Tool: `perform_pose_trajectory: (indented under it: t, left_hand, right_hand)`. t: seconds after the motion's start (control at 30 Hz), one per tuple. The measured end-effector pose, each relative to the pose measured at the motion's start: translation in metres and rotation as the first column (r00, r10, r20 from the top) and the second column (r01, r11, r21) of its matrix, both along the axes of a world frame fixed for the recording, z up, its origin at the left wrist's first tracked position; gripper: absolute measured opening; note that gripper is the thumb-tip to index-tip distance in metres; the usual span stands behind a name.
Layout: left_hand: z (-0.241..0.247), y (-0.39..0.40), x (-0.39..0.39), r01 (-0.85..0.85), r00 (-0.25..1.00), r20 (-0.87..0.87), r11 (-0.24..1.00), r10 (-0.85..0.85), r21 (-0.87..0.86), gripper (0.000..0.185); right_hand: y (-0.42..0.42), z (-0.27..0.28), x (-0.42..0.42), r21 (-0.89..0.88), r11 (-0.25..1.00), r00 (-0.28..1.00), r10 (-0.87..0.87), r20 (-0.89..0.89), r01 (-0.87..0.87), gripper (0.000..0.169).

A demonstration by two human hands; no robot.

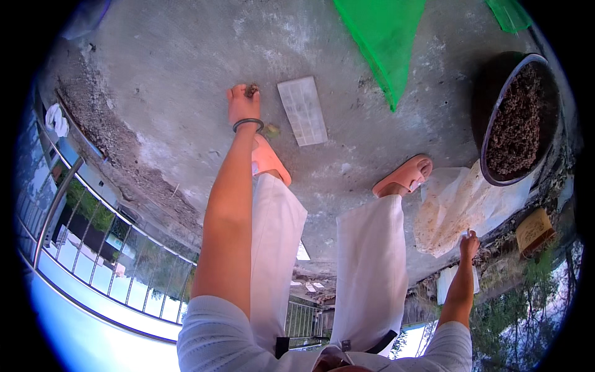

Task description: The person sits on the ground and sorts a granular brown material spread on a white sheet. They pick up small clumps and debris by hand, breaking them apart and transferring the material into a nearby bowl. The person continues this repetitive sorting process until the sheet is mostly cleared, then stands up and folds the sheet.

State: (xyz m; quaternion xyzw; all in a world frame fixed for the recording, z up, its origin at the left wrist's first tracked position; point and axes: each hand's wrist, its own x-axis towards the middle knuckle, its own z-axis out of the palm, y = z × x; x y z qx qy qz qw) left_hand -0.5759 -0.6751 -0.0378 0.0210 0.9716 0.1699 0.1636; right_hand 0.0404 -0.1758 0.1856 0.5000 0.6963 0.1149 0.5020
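Observation:
My left hand (pixel 244 104), with a dark band on its wrist, is low over the concrete floor, back upward. A small dark brown clump of soil-like material (pixel 251 89) is held at its fingers. Just right of it lies a pale grey rectangular tray (pixel 303 111) with faint grid lines. My right hand (pixel 469 245) is far to the right, fingers closed on a small white object (pixel 466 234) too small to identify. Beyond that hand a soiled translucent plastic sheet or bag (pixel 451 209) is spread out. A dark round tub (pixel 485 111) holds brown crumbly material (pixel 518 123).
Green mesh fabric (pixel 386 42) lies on the concrete floor (pixel 186 69). My feet wear orange slides (pixel 273 160). A metal railing (pixel 116 209) borders the left. A yellowish block (pixel 534 231) and a white box (pixel 446 286) are near plants at right.

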Motion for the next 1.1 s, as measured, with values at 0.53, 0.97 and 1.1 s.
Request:
perform_pose_trajectory:
  t: [0.53,0.97,1.1]
  left_hand:
    - [0.339,0.090,0.037,-0.938,0.319,0.882,0.013,-0.348,0.345,0.046]
    - [0.500,0.157,0.040,-0.668,0.489,0.658,0.240,-0.572,0.705,0.046]
    - [0.550,0.187,0.003,-0.447,0.543,0.267,-0.005,-0.797,0.894,0.038]
  right_hand:
    - [-0.193,0.117,-0.415,-0.628,0.731,0.021,-0.647,-0.762,-0.269,0.021]
    - [-0.175,0.286,-0.507,-0.494,0.595,-0.187,-0.738,-0.649,-0.634,0.034]
    - [-0.177,0.342,-0.516,-0.317,0.632,-0.396,-0.726,-0.563,-0.707,0.034]
